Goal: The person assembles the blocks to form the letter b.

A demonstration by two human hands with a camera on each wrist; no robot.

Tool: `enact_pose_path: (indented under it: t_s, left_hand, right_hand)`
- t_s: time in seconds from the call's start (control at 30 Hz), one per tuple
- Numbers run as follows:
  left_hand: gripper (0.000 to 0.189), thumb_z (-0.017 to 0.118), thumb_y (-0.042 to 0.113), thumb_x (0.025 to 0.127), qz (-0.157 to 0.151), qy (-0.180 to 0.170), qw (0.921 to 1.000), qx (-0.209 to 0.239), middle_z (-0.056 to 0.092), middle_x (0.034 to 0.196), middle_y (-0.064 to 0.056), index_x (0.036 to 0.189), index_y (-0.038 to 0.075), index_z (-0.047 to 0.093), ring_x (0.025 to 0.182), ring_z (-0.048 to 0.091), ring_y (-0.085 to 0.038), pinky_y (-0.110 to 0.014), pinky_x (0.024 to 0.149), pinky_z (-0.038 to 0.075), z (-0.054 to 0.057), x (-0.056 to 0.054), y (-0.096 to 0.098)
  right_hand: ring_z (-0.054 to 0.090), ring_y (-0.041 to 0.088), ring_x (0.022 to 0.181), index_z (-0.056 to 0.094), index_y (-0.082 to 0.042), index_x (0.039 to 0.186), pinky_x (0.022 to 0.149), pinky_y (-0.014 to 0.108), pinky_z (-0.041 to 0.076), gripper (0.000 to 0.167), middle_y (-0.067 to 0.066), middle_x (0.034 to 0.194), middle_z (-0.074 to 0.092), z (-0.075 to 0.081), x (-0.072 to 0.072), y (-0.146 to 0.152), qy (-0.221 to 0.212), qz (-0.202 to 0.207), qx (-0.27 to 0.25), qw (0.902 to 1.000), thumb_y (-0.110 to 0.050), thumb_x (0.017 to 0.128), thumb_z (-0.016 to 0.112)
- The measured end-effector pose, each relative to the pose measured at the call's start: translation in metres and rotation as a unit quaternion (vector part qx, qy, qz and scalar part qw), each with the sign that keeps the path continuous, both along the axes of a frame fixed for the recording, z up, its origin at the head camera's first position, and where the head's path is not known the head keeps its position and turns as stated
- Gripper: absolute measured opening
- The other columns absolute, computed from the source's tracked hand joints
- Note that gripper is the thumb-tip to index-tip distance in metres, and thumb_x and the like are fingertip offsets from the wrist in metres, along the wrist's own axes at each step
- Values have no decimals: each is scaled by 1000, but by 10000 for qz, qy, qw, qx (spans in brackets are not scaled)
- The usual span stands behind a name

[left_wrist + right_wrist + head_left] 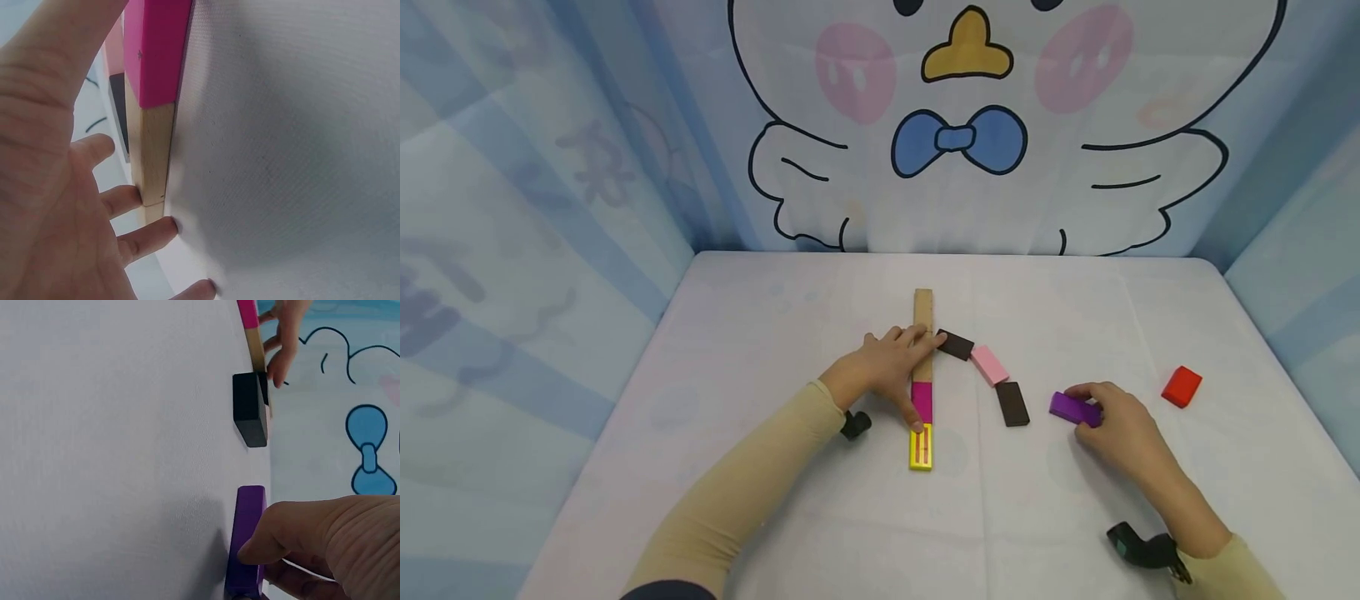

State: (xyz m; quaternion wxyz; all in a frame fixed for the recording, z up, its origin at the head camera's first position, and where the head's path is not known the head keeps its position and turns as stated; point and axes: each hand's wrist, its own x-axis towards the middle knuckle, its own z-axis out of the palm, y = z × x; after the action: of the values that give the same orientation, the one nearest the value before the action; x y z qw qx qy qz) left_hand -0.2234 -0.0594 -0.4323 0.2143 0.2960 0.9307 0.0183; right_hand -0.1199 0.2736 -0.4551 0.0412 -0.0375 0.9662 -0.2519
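My left hand (pixel 880 367) lies with fingers spread across a straight row of blocks. Its thumb touches the row near where the magenta block (pixel 922 402) meets the yellow block (pixel 921 454), and its fingers reach the plain wooden blocks (pixel 923 307) at the far end. In the left wrist view those fingers are extended beside the wood. Over on the right, my right hand (pixel 1123 429) pinches a purple block (pixel 1070 408) between thumb and fingers. The right wrist view has this purple block (pixel 250 509) close to the tabletop, apart from a dark block (pixel 249 409).
From the row, a dark brown block (pixel 956 345), a pink block (pixel 990 365) and another dark brown block (pixel 1012 406) curve toward the right. A red block (pixel 1182 387) lies beyond my right hand. Printed curtains (pixel 955 217) stand behind the white table (pixel 820 533).
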Motion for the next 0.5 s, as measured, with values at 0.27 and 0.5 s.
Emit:
enact_pose_path:
  t_s: [0.27, 0.5]
  left_hand:
    - [142, 87, 76, 60, -6, -44, 10000, -7, 10, 174, -7, 168, 34, 4, 154, 25, -35, -74, 113, 32, -3, -1, 0]
    - [142, 87, 76, 60, -2, -9, 10000, 8, 9, 174, -7, 168, 34, 4, 154, 25, -35, -74, 113, 32, -2, -1, 0]
  right_hand:
    - [61, 36, 96, 66, 4, 118, 82, 56, 56, 42, 24, 112, 66, 2, 19, -18, -250, 218, 70, 9994, -1, 78, 76]
    - [57, 23, 92, 70, -5, 111, 79, 42, 53, 38, 5, 102, 66, 3, 41, -44, -430, 493, -52, 9978, -4, 75, 83]
